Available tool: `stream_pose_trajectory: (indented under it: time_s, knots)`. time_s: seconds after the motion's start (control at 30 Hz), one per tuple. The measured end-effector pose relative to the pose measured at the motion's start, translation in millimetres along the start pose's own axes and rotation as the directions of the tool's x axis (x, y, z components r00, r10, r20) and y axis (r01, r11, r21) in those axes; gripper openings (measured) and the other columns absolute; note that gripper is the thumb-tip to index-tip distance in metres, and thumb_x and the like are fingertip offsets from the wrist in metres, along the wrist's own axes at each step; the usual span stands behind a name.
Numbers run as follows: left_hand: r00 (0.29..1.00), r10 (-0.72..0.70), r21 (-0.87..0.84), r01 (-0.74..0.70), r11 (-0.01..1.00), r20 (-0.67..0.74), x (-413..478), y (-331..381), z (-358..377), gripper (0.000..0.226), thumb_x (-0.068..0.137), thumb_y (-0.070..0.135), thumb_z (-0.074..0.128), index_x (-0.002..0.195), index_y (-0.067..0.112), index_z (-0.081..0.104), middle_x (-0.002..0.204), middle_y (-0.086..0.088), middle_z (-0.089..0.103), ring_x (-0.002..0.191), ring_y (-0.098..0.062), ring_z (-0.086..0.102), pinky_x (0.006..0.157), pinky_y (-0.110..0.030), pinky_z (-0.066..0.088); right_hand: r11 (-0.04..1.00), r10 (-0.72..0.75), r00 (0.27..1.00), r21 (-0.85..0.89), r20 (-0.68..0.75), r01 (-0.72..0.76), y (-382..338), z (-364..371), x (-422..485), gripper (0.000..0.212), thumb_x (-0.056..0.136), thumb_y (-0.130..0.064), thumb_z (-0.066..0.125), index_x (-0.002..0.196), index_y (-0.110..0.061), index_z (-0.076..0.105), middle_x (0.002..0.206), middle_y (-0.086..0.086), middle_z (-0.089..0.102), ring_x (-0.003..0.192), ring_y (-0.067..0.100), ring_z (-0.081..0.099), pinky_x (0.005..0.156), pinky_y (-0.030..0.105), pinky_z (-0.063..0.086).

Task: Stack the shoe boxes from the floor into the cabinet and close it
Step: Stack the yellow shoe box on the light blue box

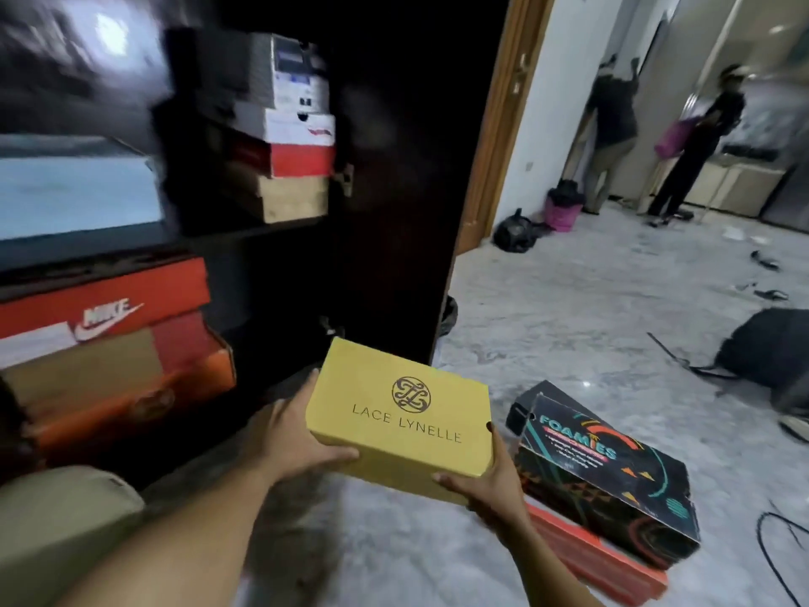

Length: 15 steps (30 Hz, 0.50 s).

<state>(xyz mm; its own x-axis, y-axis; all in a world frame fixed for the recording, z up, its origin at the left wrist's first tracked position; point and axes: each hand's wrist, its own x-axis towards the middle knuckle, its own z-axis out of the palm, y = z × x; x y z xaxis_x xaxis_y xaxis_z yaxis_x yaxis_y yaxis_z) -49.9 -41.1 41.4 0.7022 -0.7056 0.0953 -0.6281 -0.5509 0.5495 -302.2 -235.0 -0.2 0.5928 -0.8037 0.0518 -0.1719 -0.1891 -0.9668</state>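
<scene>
Both of my hands hold a yellow shoe box [400, 416] marked LACE LYNELLE above the floor, in front of the dark cabinet [385, 177]. My left hand [291, 435] grips its left side and my right hand [483, 484] its right front corner. The cabinet's open door [394, 212] stands behind the box. On the floor to the right lies a black FOAMIES box [608, 479] on top of an orange box [599, 558]. Inside the cabinet, a stack of white, red and tan boxes [293, 129] fills the upper shelf, and an orange Nike box [105, 308] tops a lower stack.
A black backpack [770, 348] and black cables [775, 549] lie on the marble floor at the right. Two people [656, 138] stand in the far room beside a pink basket [562, 212] and a black bag [514, 232]. My knee [57, 519] shows at bottom left.
</scene>
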Motion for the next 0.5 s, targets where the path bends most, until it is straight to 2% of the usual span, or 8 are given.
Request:
stream_pose_trajectory:
  time_s: [0.07,0.13,0.17,0.2,0.23,0.3,0.4,0.5]
  knots:
    - [0.996,0.005,-0.02,-0.007,1.0,-0.094,6,1,-47,0.155,0.024,0.098,0.064,0.157,0.035,0.015,0.131,-0.002,0.064,0.12,-0.024,0.059,0.093,-0.037,0.053,0.998,-0.069,0.997,0.008,0.028,0.069,-42,17,18,0.111,0.048,-0.015,0.099,0.133,-0.041,0.034,0.116,-0.014,0.058,0.104,0.02,0.061,0.055,0.015,0.053]
    - [0.983,-0.012,-0.145,-0.015,0.989,-0.184,9,0,-88,0.16,0.02,0.093,0.069,0.158,0.029,0.018,0.136,-0.005,0.061,0.126,-0.023,0.054,0.099,-0.034,0.048,0.99,-0.14,0.988,0.017,0.059,0.139,-82,32,40,0.11,0.043,-0.027,0.101,0.128,-0.052,0.036,0.118,-0.013,0.06,0.105,0.025,0.063,0.056,0.02,0.055]
    - [0.972,-0.019,-0.189,-0.027,0.982,-0.236,10,-1,-108,0.164,0.017,0.094,0.068,0.158,0.026,0.019,0.139,-0.006,0.059,0.127,-0.022,0.053,0.101,-0.033,0.045,0.983,-0.184,0.98,0.024,0.078,0.182,-102,41,51,0.114,0.039,-0.035,0.102,0.13,-0.054,0.036,0.12,-0.012,0.06,0.108,0.026,0.063,0.062,0.03,0.06]
    - [0.959,-0.023,-0.212,-0.039,0.976,-0.283,9,-1,-129,0.166,0.015,0.093,0.069,0.158,0.024,0.02,0.142,-0.005,0.056,0.129,-0.021,0.051,0.102,-0.031,0.043,0.975,-0.223,0.969,0.037,0.104,0.22,-123,50,62,0.12,0.036,-0.042,0.103,0.134,-0.054,0.035,0.125,-0.013,0.059,0.113,0.025,0.061,0.074,0.04,0.062]
    - [0.946,-0.037,-0.216,-0.036,0.976,-0.322,8,-1,-150,0.165,0.017,0.09,0.073,0.158,0.023,0.02,0.144,-0.005,0.054,0.13,-0.021,0.05,0.103,-0.031,0.042,0.966,-0.259,0.957,0.057,0.129,0.253,-144,60,72,0.127,0.033,-0.046,0.102,0.139,-0.052,0.033,0.128,-0.014,0.057,0.12,0.023,0.058,0.088,0.049,0.059]
    - [0.913,-0.068,-0.136,0.014,0.991,-0.402,3,2,-193,0.152,0.031,0.077,0.085,0.158,0.025,0.019,0.143,-0.005,0.055,0.128,-0.025,0.052,0.1,-0.032,0.042,0.949,-0.314,0.933,0.075,0.176,0.305,-185,82,91,0.135,0.033,-0.05,0.101,0.147,-0.045,0.029,0.133,-0.014,0.053,0.128,0.019,0.05,0.102,0.054,0.05]
    - [0.84,-0.059,0.032,0.091,0.995,-0.539,-2,-1,-254,0.145,0.033,0.088,0.074,0.156,0.034,0.02,0.131,-0.005,0.064,0.117,-0.029,0.06,0.09,-0.034,0.05,0.911,-0.411,0.882,0.132,0.231,0.39,-242,118,110,0.142,0.032,-0.052,0.101,0.152,-0.035,0.027,0.136,-0.01,0.053,0.13,0.016,0.049,0.11,0.048,0.044]
    - [0.773,-0.09,0.037,0.146,0.989,-0.628,-2,-8,-300,0.141,0.036,0.083,0.079,0.155,0.036,0.022,0.128,-0.005,0.065,0.115,-0.029,0.061,0.087,-0.034,0.051,0.872,-0.484,0.838,0.222,0.251,0.437,-286,155,128,0.138,0.032,-0.042,0.103,0.151,-0.026,0.033,0.132,-0.007,0.06,0.124,0.013,0.057,0.103,0.035,0.051]
